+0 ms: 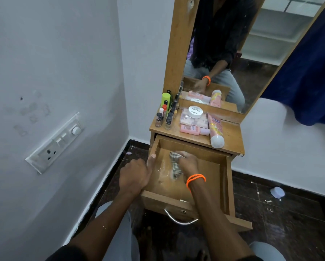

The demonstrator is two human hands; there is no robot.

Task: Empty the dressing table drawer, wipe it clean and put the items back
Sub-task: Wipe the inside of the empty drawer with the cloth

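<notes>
Drawer (210, 170) stood pulled out, emptied. Right hand (188, 162) gripped the cloth (174, 166) against its floor; left hand (135, 176) clasped its left wall. Judgement: brace firmly, wipe towards corners. Bottles (193, 129) waited on table (231, 136) above.

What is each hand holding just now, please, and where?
The right hand grips a bunched cloth at its top; the left hand holds the drawer's left wall.
</notes>
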